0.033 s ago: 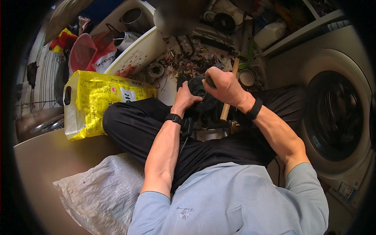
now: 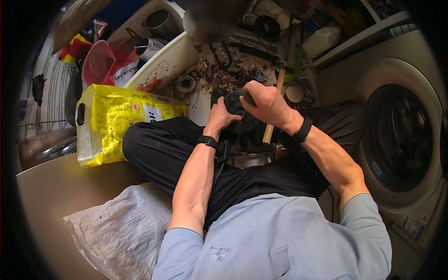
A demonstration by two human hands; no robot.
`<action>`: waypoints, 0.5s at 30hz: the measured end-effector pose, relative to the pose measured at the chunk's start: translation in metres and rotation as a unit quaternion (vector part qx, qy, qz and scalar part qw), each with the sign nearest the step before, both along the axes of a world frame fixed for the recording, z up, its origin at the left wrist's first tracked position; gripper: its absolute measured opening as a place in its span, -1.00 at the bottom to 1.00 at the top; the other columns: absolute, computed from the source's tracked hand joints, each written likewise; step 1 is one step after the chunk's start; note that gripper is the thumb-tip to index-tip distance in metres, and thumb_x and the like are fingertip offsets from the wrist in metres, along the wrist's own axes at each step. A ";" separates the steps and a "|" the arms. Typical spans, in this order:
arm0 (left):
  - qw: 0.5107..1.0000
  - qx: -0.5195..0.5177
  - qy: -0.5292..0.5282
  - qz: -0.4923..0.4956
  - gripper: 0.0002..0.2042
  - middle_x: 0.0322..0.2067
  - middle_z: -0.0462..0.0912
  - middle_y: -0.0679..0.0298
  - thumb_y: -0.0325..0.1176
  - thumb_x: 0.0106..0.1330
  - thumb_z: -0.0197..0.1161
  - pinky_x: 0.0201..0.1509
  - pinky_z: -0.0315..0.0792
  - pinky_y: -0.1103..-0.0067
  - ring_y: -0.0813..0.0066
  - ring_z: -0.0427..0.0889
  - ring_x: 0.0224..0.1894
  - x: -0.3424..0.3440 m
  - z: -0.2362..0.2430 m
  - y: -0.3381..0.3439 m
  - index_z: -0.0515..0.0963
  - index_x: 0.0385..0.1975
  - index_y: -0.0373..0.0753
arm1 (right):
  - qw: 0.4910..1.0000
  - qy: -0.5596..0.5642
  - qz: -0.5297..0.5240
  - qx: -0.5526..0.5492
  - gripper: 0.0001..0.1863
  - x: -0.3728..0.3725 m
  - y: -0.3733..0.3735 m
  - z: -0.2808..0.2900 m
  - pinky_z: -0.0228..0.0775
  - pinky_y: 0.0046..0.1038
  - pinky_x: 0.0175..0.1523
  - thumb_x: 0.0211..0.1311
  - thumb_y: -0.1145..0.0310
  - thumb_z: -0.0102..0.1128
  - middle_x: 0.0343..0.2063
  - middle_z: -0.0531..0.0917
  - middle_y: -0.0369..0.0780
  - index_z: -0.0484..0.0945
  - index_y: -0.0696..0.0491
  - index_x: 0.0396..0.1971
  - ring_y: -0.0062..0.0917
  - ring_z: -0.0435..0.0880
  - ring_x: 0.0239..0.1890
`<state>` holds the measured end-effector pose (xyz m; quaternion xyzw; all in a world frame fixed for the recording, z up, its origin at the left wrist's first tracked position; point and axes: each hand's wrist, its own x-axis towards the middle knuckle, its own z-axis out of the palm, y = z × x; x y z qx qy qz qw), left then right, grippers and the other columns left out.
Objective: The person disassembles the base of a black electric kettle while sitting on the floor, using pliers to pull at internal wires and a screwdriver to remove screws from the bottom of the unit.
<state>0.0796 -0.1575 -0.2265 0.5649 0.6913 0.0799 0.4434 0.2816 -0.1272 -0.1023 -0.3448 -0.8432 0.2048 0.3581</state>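
Two hands clasp one round black part above the lap.

Two hands meet there: the left hand (image 2: 220, 116) cups the black part (image 2: 237, 108) from its left side, fingers curled on its rim, while the right hand (image 2: 265, 103) closes over its top right edge, gripping firmly. A wooden handle (image 2: 269, 129) slants just beneath the right wrist. The part sits over the crossed legs in black trousers (image 2: 158, 147). A yellow bag (image 2: 112, 119) lies beside the left knee, a grey sack (image 2: 123, 228) lower down, and a washing machine (image 2: 396, 135) stands to the right.
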 end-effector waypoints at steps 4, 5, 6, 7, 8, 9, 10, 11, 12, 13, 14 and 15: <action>1.000 0.004 0.006 -0.002 0.23 0.28 0.51 -0.31 -0.14 -0.14 0.79 0.40 0.49 0.24 -0.17 0.54 0.35 0.000 -0.002 0.000 0.13 0.51 -0.51 | 0.998 -0.020 0.049 0.015 -0.75 -0.006 -0.005 0.003 0.52 -0.22 -0.32 0.16 0.51 0.44 -0.44 0.55 -0.08 0.50 0.14 -0.26 -0.12 0.66 -0.40; 1.000 0.000 -0.002 -0.005 0.23 0.28 0.51 -0.32 -0.13 -0.14 0.79 0.39 0.50 0.24 -0.18 0.55 0.34 -0.002 -0.004 0.001 0.12 0.51 -0.51 | 0.998 -0.024 0.054 0.013 -0.75 -0.008 -0.008 0.003 0.51 -0.22 -0.33 0.16 0.52 0.43 -0.44 0.54 -0.09 0.49 0.14 -0.27 -0.12 0.65 -0.41; 1.000 -0.005 -0.011 -0.007 0.23 0.27 0.51 -0.33 -0.12 -0.14 0.78 0.38 0.51 0.23 -0.18 0.55 0.33 -0.003 -0.006 0.001 0.12 0.51 -0.52 | 0.998 -0.029 0.058 0.012 -0.75 -0.010 -0.009 0.004 0.51 -0.22 -0.34 0.16 0.53 0.43 -0.44 0.54 -0.09 0.48 0.14 -0.28 -0.13 0.64 -0.43; 1.000 -0.004 -0.010 -0.006 0.23 0.27 0.51 -0.33 -0.12 -0.14 0.78 0.38 0.51 0.23 -0.18 0.55 0.33 -0.005 -0.008 0.001 0.12 0.51 -0.52 | 0.998 -0.028 0.059 0.013 -0.75 -0.011 -0.009 0.005 0.51 -0.22 -0.34 0.16 0.53 0.43 -0.44 0.54 -0.09 0.48 0.14 -0.28 -0.13 0.64 -0.43; 1.000 -0.004 -0.012 -0.005 0.23 0.26 0.52 -0.34 -0.12 -0.14 0.78 0.37 0.52 0.23 -0.19 0.55 0.33 -0.004 -0.009 0.001 0.12 0.51 -0.52 | 0.998 -0.027 0.056 0.013 -0.75 -0.010 -0.010 0.005 0.50 -0.22 -0.34 0.16 0.53 0.43 -0.45 0.53 -0.10 0.47 0.13 -0.28 -0.13 0.64 -0.43; 1.000 -0.003 -0.014 -0.004 0.23 0.25 0.53 -0.34 -0.11 -0.14 0.78 0.37 0.52 0.23 -0.19 0.55 0.33 -0.003 -0.010 0.002 0.12 0.50 -0.53 | 0.998 -0.027 0.053 0.013 -0.74 -0.009 -0.010 0.005 0.50 -0.21 -0.35 0.15 0.53 0.43 -0.45 0.52 -0.10 0.47 0.13 -0.28 -0.14 0.63 -0.44; 1.000 -0.002 -0.015 -0.005 0.23 0.25 0.53 -0.34 -0.11 -0.14 0.78 0.37 0.52 0.23 -0.19 0.55 0.33 -0.002 -0.011 0.002 0.12 0.50 -0.53 | 0.998 -0.028 0.052 0.014 -0.74 -0.008 -0.010 0.004 0.50 -0.21 -0.35 0.15 0.53 0.43 -0.45 0.52 -0.10 0.47 0.13 -0.28 -0.14 0.63 -0.44; 1.000 0.004 -0.008 -0.008 0.23 0.24 0.54 -0.34 -0.11 -0.14 0.78 0.37 0.52 0.23 -0.19 0.56 0.32 -0.001 -0.011 0.000 0.12 0.50 -0.53 | 0.998 -0.025 0.051 0.018 -0.73 -0.008 -0.010 0.004 0.49 -0.21 -0.35 0.14 0.54 0.43 -0.45 0.52 -0.10 0.47 0.13 -0.28 -0.14 0.63 -0.44; 1.000 0.010 -0.002 -0.010 0.23 0.23 0.55 -0.35 -0.11 -0.15 0.78 0.37 0.52 0.24 -0.19 0.57 0.31 0.000 -0.012 0.000 0.13 0.50 -0.54 | 0.998 -0.022 0.050 0.023 -0.73 -0.007 -0.010 0.003 0.49 -0.21 -0.36 0.14 0.54 0.43 -0.45 0.53 -0.10 0.47 0.13 -0.27 -0.15 0.63 -0.44; 1.000 0.010 -0.003 -0.012 0.23 0.23 0.55 -0.35 -0.11 -0.15 0.78 0.37 0.52 0.24 -0.19 0.57 0.31 0.001 -0.013 0.002 0.13 0.50 -0.54 | 0.998 -0.023 0.048 0.023 -0.73 -0.006 -0.009 0.002 0.49 -0.21 -0.36 0.14 0.54 0.43 -0.45 0.53 -0.10 0.47 0.13 -0.27 -0.15 0.63 -0.44; 1.000 0.003 -0.011 -0.011 0.23 0.23 0.55 -0.35 -0.11 -0.15 0.78 0.37 0.52 0.24 -0.19 0.57 0.31 -0.001 -0.017 0.002 0.13 0.49 -0.54 | 0.998 -0.023 0.052 0.027 -0.73 -0.008 -0.008 0.003 0.48 -0.21 -0.36 0.14 0.54 0.43 -0.45 0.52 -0.11 0.46 0.13 -0.28 -0.15 0.63 -0.44; 1.000 -0.004 -0.019 -0.011 0.23 0.22 0.56 -0.34 -0.11 -0.15 0.78 0.36 0.52 0.25 -0.18 0.58 0.30 -0.003 -0.022 0.003 0.14 0.49 -0.54 | 0.998 -0.023 0.056 0.031 -0.74 -0.010 -0.007 0.005 0.48 -0.22 -0.37 0.14 0.54 0.42 -0.46 0.51 -0.11 0.45 0.13 -0.29 -0.16 0.62 -0.45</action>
